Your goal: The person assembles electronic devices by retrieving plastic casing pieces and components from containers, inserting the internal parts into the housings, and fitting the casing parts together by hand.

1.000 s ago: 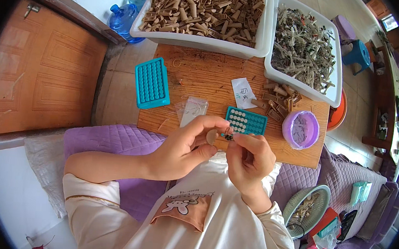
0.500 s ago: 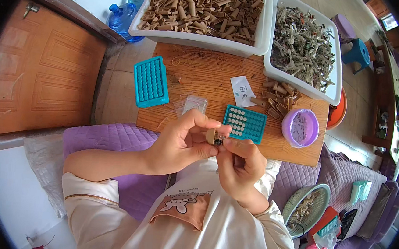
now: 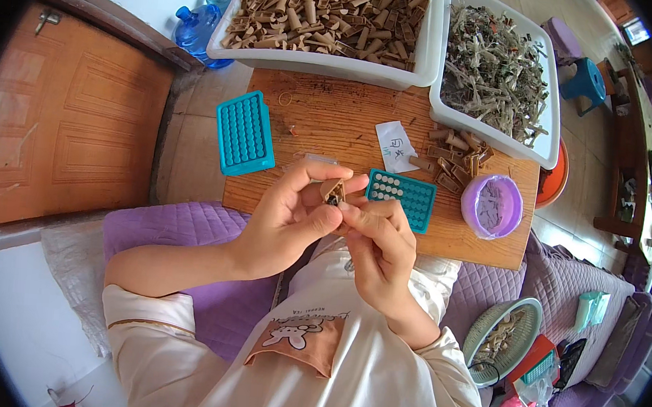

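Note:
My left hand (image 3: 282,219) holds a hollow brown plastic shell piece (image 3: 332,188) between thumb and fingers, its open side toward me. Small dark parts show inside its lower end. At that end the thumb and forefinger of my right hand (image 3: 384,246) are pinched together, touching the piece; what they grip is hidden. Just beyond my right hand lies a teal tray (image 3: 422,203) with rows of round pockets, some on the left filled with white discs. A transparent plastic item (image 3: 320,158) shows partly behind my left fingers.
A second teal tray (image 3: 241,132) lies at the table's left. Toward the right are loose brown shells (image 3: 460,159), a paper note (image 3: 395,144) and a purple tub (image 3: 515,212). Beyond stand white bins of brown shells (image 3: 329,64) and of wired clear parts (image 3: 492,141).
Both hands have shifted slightly left and away from me with the brown shell piece. The piece has turned, showing more of its hollow inside.

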`<state>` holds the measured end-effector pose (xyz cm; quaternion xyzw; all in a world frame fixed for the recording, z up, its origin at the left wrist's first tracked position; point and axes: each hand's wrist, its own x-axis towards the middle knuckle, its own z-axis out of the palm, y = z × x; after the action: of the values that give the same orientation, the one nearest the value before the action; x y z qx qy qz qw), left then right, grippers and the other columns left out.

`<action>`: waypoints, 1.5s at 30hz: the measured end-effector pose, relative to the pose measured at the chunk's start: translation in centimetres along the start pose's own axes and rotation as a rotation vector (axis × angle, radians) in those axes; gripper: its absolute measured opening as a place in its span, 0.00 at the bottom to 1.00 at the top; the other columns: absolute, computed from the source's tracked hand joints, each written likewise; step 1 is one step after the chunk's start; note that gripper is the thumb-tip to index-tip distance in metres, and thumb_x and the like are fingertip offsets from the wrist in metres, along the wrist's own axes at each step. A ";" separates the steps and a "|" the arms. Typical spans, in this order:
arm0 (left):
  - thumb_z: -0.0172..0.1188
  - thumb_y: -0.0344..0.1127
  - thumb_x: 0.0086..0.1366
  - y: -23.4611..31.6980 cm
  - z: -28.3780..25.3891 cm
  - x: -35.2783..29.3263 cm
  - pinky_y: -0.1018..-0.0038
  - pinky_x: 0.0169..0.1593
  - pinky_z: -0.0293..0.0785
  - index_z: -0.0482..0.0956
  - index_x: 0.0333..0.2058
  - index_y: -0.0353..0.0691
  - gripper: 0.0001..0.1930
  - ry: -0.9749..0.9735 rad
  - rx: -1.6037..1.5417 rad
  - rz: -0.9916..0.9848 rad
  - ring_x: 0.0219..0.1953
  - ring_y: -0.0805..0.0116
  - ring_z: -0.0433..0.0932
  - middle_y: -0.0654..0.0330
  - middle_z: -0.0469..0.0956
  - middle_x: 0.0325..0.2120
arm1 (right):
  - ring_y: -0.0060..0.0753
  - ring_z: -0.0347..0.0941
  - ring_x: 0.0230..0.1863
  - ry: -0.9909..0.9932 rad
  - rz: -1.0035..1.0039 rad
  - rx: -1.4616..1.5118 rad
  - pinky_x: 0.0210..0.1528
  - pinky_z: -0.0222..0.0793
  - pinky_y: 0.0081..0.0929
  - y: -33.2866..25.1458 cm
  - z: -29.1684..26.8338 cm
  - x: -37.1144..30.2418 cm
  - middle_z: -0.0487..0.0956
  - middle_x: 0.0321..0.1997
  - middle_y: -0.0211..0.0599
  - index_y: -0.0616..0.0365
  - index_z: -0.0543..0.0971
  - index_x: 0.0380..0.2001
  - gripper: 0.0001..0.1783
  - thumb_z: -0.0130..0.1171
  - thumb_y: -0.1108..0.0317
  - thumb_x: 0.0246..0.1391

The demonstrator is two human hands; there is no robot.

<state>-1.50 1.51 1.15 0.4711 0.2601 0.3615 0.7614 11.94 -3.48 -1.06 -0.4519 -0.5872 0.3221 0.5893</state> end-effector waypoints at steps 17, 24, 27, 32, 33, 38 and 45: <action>0.42 0.36 0.62 0.7 0.5 0.3 0.81 0.30 0.74 0.57 0.47 0.39 0.16 0.089 0.171 -0.027 0.41 0.71 0.69 0.54 0.64 0.44 | 0.18 0.64 0.32 0.279 0.198 0.423 0.28 0.63 0.12 1.7 3.6 -1.5 0.63 0.39 0.37 0.62 0.59 0.42 0.14 0.42 0.81 0.50; 0.41 0.37 0.62 0.7 0.4 0.5 0.79 0.33 0.75 0.55 0.48 0.41 0.16 0.129 -0.105 -0.088 0.40 0.67 0.72 0.54 0.66 0.41 | 0.20 0.65 0.34 0.180 0.275 0.520 0.27 0.63 0.13 1.0 3.1 -1.1 0.62 0.42 0.38 0.60 0.53 0.46 0.19 0.41 0.79 0.52; 0.42 0.36 0.62 1.0 0.5 0.7 0.77 0.36 0.75 0.54 0.48 0.42 0.16 0.139 -0.278 -0.181 0.40 0.66 0.72 0.54 0.66 0.41 | 0.19 0.66 0.33 0.172 0.261 0.476 0.26 0.63 0.12 0.8 2.9 -1.0 0.62 0.43 0.38 0.59 0.52 0.47 0.20 0.42 0.79 0.52; 0.42 0.36 0.62 0.8 0.3 0.8 0.77 0.36 0.76 0.54 0.47 0.42 0.15 0.107 -0.025 0.021 0.42 0.67 0.71 0.54 0.65 0.41 | 0.17 0.66 0.29 0.149 0.417 0.634 0.24 0.61 0.11 0.8 2.5 -0.6 0.60 0.46 0.38 0.58 0.53 0.47 0.20 0.44 0.78 0.51; 0.42 0.36 0.62 0.6 0.2 0.8 0.77 0.36 0.76 0.54 0.47 0.42 0.15 0.106 -0.025 0.020 0.42 0.67 0.71 0.54 0.65 0.41 | 0.17 0.66 0.29 0.151 0.417 0.634 0.24 0.61 0.11 0.8 2.4 -0.5 0.60 0.46 0.38 0.58 0.53 0.47 0.20 0.44 0.78 0.51; 0.42 0.36 0.62 0.4 0.3 0.9 0.79 0.35 0.76 0.54 0.46 0.42 0.15 0.137 0.050 0.065 0.42 0.67 0.70 0.55 0.65 0.40 | 0.14 0.64 0.27 0.145 0.493 0.685 0.23 0.60 0.10 1.1 2.4 -0.3 0.60 0.45 0.38 0.59 0.55 0.46 0.20 0.45 0.78 0.50; 0.42 0.35 0.62 0.3 0.5 0.9 0.79 0.36 0.76 0.54 0.47 0.42 0.16 0.160 0.048 0.079 0.42 0.67 0.70 0.54 0.65 0.41 | 0.14 0.64 0.26 0.142 0.489 0.675 0.23 0.60 0.10 1.4 2.5 -0.3 0.61 0.45 0.37 0.59 0.55 0.46 0.19 0.45 0.79 0.50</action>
<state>-0.70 2.08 1.61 0.4689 0.3100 0.4212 0.7118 9.68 -2.83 -2.67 -0.3805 -0.2821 0.5948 0.6495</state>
